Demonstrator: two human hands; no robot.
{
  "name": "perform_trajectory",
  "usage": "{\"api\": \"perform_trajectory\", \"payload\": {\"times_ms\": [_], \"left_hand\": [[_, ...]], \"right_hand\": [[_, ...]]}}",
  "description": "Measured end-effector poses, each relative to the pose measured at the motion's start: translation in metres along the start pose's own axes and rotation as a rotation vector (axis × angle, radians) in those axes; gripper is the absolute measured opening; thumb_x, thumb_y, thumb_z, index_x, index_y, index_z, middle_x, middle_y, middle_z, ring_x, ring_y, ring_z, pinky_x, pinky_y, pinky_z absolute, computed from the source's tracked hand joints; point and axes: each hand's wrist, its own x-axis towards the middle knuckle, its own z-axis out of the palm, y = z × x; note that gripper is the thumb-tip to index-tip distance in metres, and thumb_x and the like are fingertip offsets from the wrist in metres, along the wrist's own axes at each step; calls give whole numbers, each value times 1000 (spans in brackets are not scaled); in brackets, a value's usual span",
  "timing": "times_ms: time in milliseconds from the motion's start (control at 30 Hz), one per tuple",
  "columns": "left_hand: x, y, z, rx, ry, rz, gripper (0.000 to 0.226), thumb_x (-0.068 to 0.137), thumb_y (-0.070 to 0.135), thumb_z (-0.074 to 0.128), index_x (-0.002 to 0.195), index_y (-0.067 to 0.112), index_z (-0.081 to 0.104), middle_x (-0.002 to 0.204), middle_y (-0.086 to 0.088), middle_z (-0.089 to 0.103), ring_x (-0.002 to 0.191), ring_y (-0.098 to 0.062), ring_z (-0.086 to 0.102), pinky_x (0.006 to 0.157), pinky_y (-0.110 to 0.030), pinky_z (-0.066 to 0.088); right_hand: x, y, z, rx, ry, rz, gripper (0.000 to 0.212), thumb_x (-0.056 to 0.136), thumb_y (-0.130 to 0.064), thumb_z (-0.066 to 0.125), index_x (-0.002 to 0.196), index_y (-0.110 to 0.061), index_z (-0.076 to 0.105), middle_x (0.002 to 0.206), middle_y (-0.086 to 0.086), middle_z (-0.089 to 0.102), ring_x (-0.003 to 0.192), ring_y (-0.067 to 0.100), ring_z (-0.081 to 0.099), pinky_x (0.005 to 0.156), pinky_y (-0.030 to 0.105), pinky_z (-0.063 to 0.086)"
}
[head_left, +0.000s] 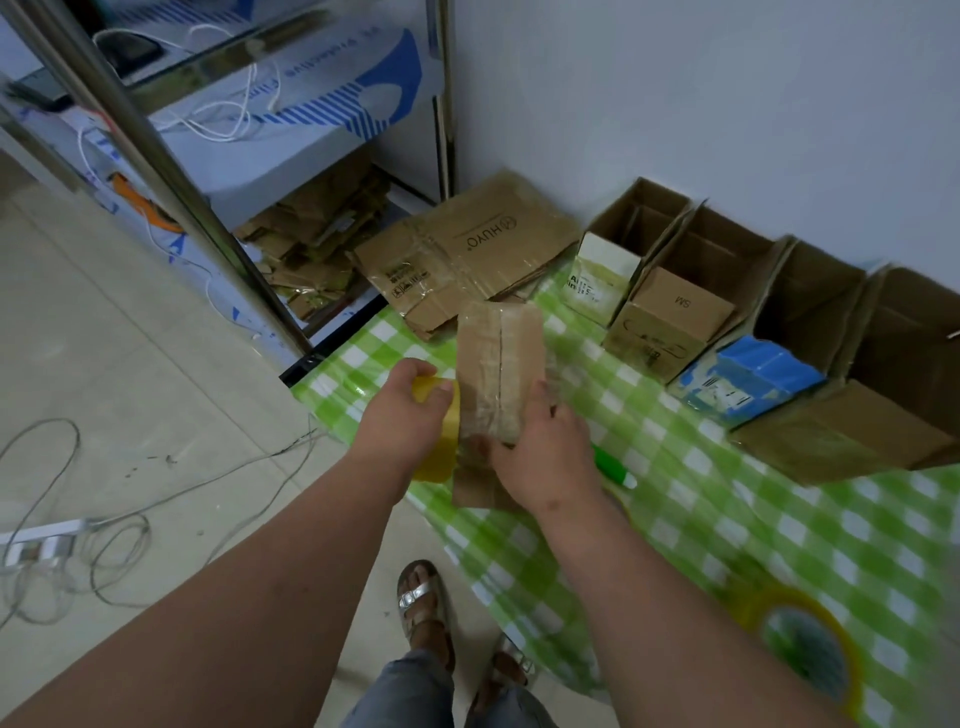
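A small brown cardboard box, wrapped in clear tape, is held above the corner of a table covered in a green-and-white checked cloth. My right hand grips the box's lower part from the right. My left hand holds a yellow roll of tape against the box's left side. A loose cardboard flap hangs below the box. A green-and-white pen-like tool lies on the cloth just right of my right hand.
Several open cardboard boxes stand along the wall, beside a blue packet. Flattened cartons lie at the table's far corner. Another tape roll sits near right. A metal shelf rack and floor cables are at left.
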Motion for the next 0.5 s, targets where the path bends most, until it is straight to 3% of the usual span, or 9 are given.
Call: {"api": "perform_trajectory", "payload": {"times_ms": [133,200,267,500], "left_hand": [[1,-2,-8,-136,30,-41,12,97,40,54,107,36,59,96,5,55,84,-20,55,75,-39,51],[0,-2,-14,-232,52,-74,7,98,40,54,96,40,61,96,3,56,80,-21,56,71,-38,52],[1,-1,-21,-309,59,-103,11,97,42,56,89,41,63,96,3,57,79,-21,57,68,-36,52],[4,1,-46,-444,107,-168,8,95,37,61,92,38,68,108,2,61,99,-30,61,89,-54,54]], "right_hand": [[4,-4,-1,-85,48,-8,99,77,-75,51,152,-25,11,144,11,33,127,34,35,102,47,32],[4,-5,-6,-55,94,-22,96,73,-78,48,149,-32,15,145,5,28,128,33,31,102,48,29],[4,-5,-11,-19,122,-57,88,73,-73,52,146,-37,19,144,2,26,127,30,28,103,47,27],[-1,-6,-20,-42,83,-140,65,83,-52,62,142,-37,38,136,-3,33,126,24,30,103,43,24]]}}
